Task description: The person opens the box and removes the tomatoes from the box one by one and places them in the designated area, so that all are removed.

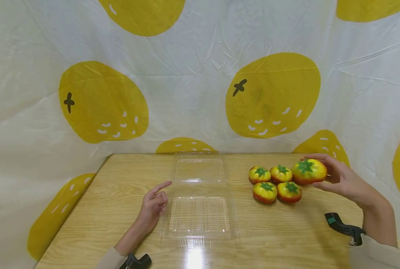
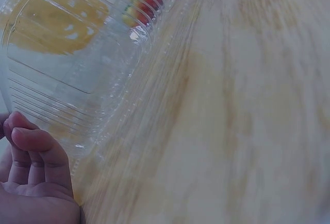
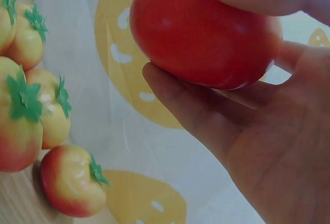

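Note:
My right hand [image 1: 346, 183] grips an artificial tomato [image 1: 310, 172], yellow and red with a green leafy top, between thumb and fingers. Its red underside faces the right wrist view, where the held tomato [image 3: 201, 33] appears raised off the table. Several similar tomatoes [image 1: 265, 192] sit grouped just left of that hand. A clear plastic clamshell box [image 1: 200, 215] lies unfolded in the middle, its lid half towards the back. Beside its left edge is my left hand [image 1: 153, 207], index finger extended, the others loosely bent, holding nothing. Whether the fingertip touches the box cannot be told.
The wooden table [image 1: 119, 190] ends at a hanging white cloth [image 1: 186, 86] printed with large yellow fruit, which closes off the back and both sides. Each wrist wears a black camera mount [image 1: 346, 228].

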A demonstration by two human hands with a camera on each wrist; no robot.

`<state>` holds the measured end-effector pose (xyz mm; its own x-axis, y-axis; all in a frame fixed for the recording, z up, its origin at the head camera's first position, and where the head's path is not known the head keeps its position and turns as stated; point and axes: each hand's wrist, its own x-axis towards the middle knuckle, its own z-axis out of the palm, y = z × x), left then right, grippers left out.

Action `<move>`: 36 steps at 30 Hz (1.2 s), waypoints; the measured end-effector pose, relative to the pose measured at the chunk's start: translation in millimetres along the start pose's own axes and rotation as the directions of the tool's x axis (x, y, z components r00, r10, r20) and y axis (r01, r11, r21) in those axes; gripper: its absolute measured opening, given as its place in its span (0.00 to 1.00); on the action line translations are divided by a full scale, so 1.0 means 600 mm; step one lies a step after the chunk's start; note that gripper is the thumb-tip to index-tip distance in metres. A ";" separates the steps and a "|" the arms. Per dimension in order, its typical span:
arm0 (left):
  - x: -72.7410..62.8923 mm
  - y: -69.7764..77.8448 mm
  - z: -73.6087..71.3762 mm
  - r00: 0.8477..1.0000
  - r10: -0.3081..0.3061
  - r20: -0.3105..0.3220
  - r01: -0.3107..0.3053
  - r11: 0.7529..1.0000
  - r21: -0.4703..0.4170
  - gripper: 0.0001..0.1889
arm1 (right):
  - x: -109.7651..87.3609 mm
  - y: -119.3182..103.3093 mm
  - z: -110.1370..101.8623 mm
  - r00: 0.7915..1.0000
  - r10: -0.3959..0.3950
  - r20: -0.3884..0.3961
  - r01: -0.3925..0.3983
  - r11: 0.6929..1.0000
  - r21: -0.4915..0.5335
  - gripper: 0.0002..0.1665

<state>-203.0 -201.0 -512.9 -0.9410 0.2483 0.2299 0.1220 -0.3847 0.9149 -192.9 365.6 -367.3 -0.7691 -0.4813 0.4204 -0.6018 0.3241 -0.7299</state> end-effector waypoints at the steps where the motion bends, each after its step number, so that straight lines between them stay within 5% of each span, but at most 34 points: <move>1: 0.000 0.000 0.000 1.000 0.000 0.001 0.000 1.000 0.000 0.30 | -0.001 0.003 -0.002 1.000 0.003 -0.002 -0.002 1.000 0.011 0.43; 18: 0.000 0.000 0.001 1.000 -0.003 -0.002 0.003 1.000 0.006 0.30 | -0.033 0.055 -0.030 0.998 0.068 0.010 -0.068 0.990 0.125 0.45; 36: 0.000 0.000 0.000 1.000 -0.013 -0.004 0.013 1.000 0.010 0.29 | -0.069 0.106 -0.038 0.975 0.218 -0.041 -0.216 0.975 0.043 0.41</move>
<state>-203.0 -201.1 -513.0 -0.9439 0.2495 0.2165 0.1129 -0.3723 0.9212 -204.5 424.6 -418.9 -0.8900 -0.3653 0.2730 -0.4115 0.3855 -0.8258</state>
